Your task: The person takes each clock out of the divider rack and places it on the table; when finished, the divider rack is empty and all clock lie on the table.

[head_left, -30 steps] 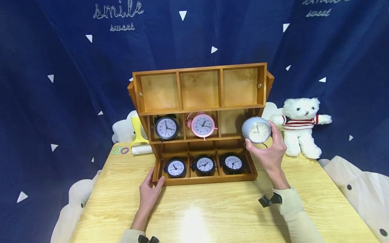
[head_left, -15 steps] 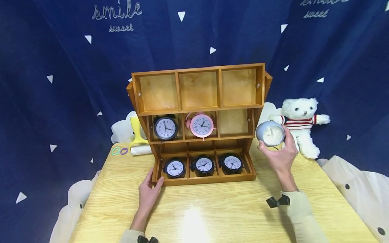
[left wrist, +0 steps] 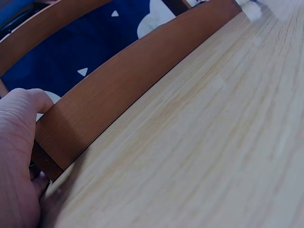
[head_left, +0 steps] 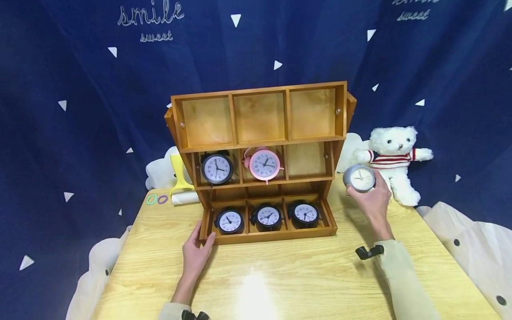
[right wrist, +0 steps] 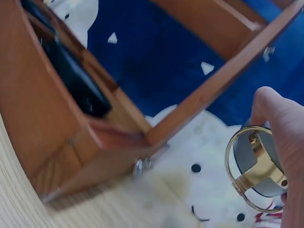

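a small rounded grey clock (head_left: 361,178) with a pale dial is in the person's right grip (head_left: 374,202), pinched between thumb and fingers, just right of a tiered wooden shelf (head_left: 272,237) and in front of a white teddy bear (head_left: 399,141); whether it touches the counter (head_left: 304,275) cannot be told. the right wrist view shows a gold metal stand (right wrist: 260,175) with a ring on the clock. it looks light and stiff, with a hard, smooth shell that could slide if held loosely, and a face that might crack or scratch if knocked. the safest hold is probably round the sides of the shell, with fingertips off the dial and clear of the thin stand. the left grip (head_left: 196,255) holds the shelf's lower left corner, thumb at the front and fingers round the side. compared with a second ago, the clock has moved right and slightly lower in the head view, away from the shelf's middle row, so the right compartment beside the pink clock (head_left: 265,164) now shows uncovered; the left grip has stayed put.
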`<state>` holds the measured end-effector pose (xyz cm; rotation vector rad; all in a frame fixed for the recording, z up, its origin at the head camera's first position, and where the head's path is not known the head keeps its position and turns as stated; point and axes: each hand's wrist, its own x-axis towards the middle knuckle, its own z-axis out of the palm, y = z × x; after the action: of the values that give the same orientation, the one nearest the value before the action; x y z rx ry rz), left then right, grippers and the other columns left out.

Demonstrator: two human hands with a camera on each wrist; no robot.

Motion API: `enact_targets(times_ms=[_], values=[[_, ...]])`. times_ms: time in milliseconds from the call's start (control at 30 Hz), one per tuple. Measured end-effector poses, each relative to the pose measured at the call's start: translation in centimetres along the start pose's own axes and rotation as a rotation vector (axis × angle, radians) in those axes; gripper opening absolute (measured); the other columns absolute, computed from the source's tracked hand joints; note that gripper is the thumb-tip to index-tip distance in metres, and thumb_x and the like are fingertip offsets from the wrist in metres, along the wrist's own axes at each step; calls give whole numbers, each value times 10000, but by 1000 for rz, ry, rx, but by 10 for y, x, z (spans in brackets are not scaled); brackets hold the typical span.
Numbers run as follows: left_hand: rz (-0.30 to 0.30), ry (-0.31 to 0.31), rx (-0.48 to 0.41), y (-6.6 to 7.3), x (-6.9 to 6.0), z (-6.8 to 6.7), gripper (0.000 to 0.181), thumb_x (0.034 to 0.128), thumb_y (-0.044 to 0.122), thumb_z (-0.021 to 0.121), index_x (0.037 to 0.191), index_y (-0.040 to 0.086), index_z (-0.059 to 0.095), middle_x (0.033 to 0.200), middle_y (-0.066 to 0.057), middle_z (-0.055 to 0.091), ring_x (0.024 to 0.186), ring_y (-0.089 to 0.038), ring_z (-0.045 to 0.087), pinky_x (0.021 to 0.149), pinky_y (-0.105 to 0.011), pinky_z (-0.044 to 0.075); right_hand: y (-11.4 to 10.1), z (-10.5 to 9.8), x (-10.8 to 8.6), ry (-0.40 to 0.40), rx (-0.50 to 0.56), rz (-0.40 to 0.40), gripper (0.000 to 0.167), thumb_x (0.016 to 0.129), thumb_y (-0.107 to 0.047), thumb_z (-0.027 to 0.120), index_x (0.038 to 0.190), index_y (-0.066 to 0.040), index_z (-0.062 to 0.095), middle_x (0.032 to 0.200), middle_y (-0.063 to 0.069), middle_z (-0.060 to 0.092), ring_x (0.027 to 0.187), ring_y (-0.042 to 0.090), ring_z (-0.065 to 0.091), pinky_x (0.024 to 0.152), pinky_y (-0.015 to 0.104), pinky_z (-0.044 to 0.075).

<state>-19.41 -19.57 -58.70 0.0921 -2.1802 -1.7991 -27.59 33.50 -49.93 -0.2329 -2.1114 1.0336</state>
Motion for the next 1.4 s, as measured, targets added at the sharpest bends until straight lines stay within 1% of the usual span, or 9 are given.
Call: enact_targets(times_ms=[233,433,567,600,733,933,1200,1267,1400], values=[[1,-9,-6,-1,0,0,687,946,120,789,1536,-32,469,1511,-279,516,1338,-382,548,946,-51,452,25,14,9,-124,-60,45,750,722,-221,892,1361,17,579,1249,289,658,1148,468,608,994,608,474],[18,-9,-17,0,0,0,672,952,73,768,1533,-54,455,1483,-299,529,1339,-408,546,998,-81,429,29,21,18,-272,-135,95,806,780,-290,868,1426,39,515,1239,323,633,1080,498,605,920,649,503],[26,-1,-21,-1,0,-1,672,939,50,774,1525,-60,464,1472,-303,537,1322,-411,559,985,-83,441,35,29,23,-336,-162,106,844,787,-294,862,1460,43,480,1212,341,629,1057,505,607,887,636,510],[37,-1,-23,-2,0,-1,671,939,66,780,1524,-51,472,1467,-298,545,1314,-404,567,972,-71,443,37,31,24,-348,-166,108,857,787,-294,862,1469,45,468,1207,346,626,1053,508,606,881,635,509],[39,0,-28,-2,0,-2,661,943,75,780,1519,-48,482,1460,-296,555,1304,-402,576,968,-75,451,45,36,28,-390,-174,125,891,790,-293,862,1493,43,430,1238,345,603,1078,516,600,902,643,514],[19,-9,-23,-2,0,-1,667,951,98,778,1530,-33,475,1472,-284,549,1311,-386,571,969,-78,458,58,39,37,-434,-215,130,859,822,-334,844,1469,74,452,1229,332,593,1063,505,599,877,632,515],[14,-7,-19,1,-1,-1,667,950,108,782,1535,-7,483,1475,-268,554,1315,-364,568,954,-62,454,60,36,48,-509,-254,79,759,853,-326,831,1362,134,508,1131,354,623,1000,504,621,827,611,533],[18,-8,-26,2,-2,0,665,947,104,783,1533,-4,488,1472,-263,559,1315,-358,570,953,-63,455,60,36,49,-518,-261,69,723,859,-326,821,1331,136,527,1116,353,630,989,499,625,813,600,531],[25,-9,-32,3,-2,0,662,945,95,784,1529,-10,491,1474,-262,558,1325,-355,562,969,-66,445,62,38,50,-529,-259,65,718,874,-334,813,1330,144,534,1102,346,639,970,485,634,799,584,538]])
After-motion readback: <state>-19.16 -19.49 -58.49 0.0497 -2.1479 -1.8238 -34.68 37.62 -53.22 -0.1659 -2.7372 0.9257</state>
